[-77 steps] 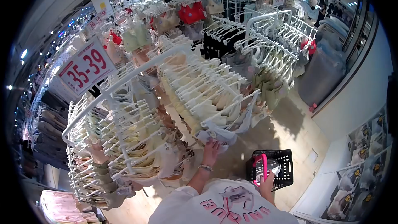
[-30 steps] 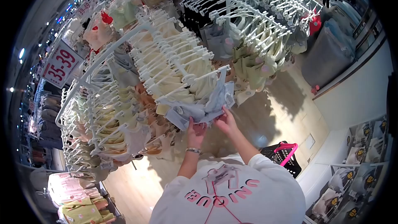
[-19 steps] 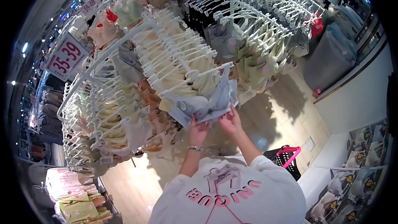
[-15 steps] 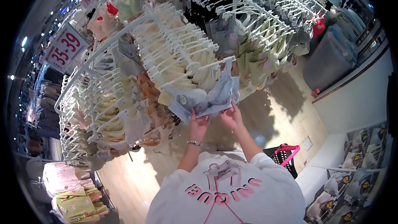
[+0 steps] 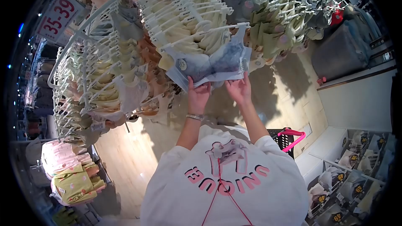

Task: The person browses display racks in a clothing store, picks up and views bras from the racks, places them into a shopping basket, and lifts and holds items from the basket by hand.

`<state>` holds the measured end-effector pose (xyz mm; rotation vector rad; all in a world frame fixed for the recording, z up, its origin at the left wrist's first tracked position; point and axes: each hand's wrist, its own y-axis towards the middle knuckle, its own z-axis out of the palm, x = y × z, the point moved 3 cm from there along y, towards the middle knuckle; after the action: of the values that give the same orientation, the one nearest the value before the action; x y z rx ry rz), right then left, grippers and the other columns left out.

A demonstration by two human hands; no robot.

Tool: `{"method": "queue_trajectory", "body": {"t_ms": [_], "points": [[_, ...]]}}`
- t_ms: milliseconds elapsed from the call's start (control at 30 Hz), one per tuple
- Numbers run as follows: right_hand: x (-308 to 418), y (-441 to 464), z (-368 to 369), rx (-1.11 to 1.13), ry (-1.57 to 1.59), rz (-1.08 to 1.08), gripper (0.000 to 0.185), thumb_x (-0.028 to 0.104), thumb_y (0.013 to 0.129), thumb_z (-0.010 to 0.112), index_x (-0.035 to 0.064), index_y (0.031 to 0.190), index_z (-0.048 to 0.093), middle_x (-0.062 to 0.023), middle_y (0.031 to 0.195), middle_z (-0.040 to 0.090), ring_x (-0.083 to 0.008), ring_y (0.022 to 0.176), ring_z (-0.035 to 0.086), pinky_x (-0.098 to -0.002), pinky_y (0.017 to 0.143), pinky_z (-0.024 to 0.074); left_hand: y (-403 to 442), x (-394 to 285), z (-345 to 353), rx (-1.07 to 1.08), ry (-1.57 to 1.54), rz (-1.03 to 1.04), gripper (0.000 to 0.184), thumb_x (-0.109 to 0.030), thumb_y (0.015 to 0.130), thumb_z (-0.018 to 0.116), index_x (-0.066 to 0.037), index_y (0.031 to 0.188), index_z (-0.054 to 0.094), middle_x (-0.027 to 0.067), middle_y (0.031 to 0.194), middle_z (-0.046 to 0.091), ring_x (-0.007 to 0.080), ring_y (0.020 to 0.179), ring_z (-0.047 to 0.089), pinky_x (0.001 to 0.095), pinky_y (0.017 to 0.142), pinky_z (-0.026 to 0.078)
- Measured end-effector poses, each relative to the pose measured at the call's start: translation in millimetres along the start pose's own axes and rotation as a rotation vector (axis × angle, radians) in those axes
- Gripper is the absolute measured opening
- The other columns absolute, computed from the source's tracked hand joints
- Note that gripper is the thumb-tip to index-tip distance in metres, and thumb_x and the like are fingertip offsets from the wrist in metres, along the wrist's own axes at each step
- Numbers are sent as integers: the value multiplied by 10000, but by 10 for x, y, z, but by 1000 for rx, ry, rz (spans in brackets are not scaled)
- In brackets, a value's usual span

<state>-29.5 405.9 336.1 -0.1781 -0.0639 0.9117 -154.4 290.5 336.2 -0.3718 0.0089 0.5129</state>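
A grey-blue bra (image 5: 228, 62) hangs from a white hanger at the front of a rack, with what looks like a clear plastic cover around it. A round pale label sits on its left cup. My left hand (image 5: 198, 97) holds the lower left edge, palm up, some fingertips hidden behind it. At the lower right edge, my right hand (image 5: 239, 91) grips with finger and thumb. A bracelet (image 5: 194, 117) circles my left wrist. Directly behind the bra hang several cream bras (image 5: 173, 33) on white hangers.
Other bras in yellow and orange (image 5: 102, 83) hang to the left, green ones (image 5: 272, 29) to the right. A black basket with a pink handle (image 5: 293, 133) stands at my right. Folded clothes (image 5: 73, 180) lie lower left. A price sign (image 5: 58, 16) is upper left.
The view has tilted downward, so the racks sit higher in the picture. Both hands remain at the bra's lower edge, and more of its front shows.
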Motion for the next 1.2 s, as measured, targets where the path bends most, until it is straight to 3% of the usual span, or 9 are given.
{"method": "queue_trajectory", "body": {"t_ms": [367,467,667,733,833,933,1000,1100,1200], "points": [[69,19,-70,-34,36,-96,372,286,905,533,60,1200,525,-109,1241,540,-248,1188,467,-415,1043,319,-1,-290,-192,163,-185,57,386,-389,931,444,-122,1197,527,46,1272,527,219,1178,465,427,1013,318],[79,23,-99,-72,83,-102,339,264,905,537,64,1178,546,-102,1228,552,-233,1176,481,-401,1036,330,-39,-347,-164,-28,-130,103,342,-357,918,481,-130,1165,549,31,1239,552,216,1164,473,422,992,311],[103,114,-332,-12,35,-17,294,198,911,534,30,1152,550,-105,1188,576,-241,1166,489,-404,1044,331,-39,-327,-199,-127,-130,100,318,-291,947,441,-108,1190,531,57,1266,526,233,1207,439,445,1051,276],[104,158,-550,-129,-16,-35,230,106,890,559,5,1097,558,-108,1125,602,-227,1085,539,-374,983,403,40,-306,-388,6,-210,101,278,-221,917,518,-90,1162,541,68,1247,534,232,1165,472,418,1033,324],[114,222,-884,-170,-14,51,168,60,868,576,5,1026,562,-111,1024,619,-227,1011,565,-370,959,427,78,-274,-580,-39,-256,43,230,-132,874,579,-38,1084,568,103,1194,563,242,1131,503,389,981,394],[30,203,-866,-272,-82,50,138,48,855,583,-6,979,556,-105,963,624,-234,967,573,-382,955,430,178,-282,-904,17,-93,23,229,-66,842,612,-17,1058,558,98,1119,590,232,1072,538,354,960,427],[-74,163,-755,-332,-81,23,128,31,842,586,-13,954,546,-100,933,620,-240,952,568,-396,970,419,90,-256,-704,8,36,118,231,-56,837,616,-29,1057,553,82,1083,599,226,1030,558,353,944,446],[-151,171,-818,-313,-82,97,139,18,827,586,4,957,542,-95,935,612,-236,947,556,-407,986,403,108,-266,-682,-44,115,167,261,-37,830,618,-58,1079,544,66,1072,605,219,995,579,354,916,471],[-200,189,-809,-128,-154,91,125,27,828,583,43,947,548,-77,923,606,-222,935,553,-398,985,404,161,-241,-645,-76,161,151,242,-38,833,617,-71,1062,544,57,1038,615,205,975,595,343,895,488]]}}
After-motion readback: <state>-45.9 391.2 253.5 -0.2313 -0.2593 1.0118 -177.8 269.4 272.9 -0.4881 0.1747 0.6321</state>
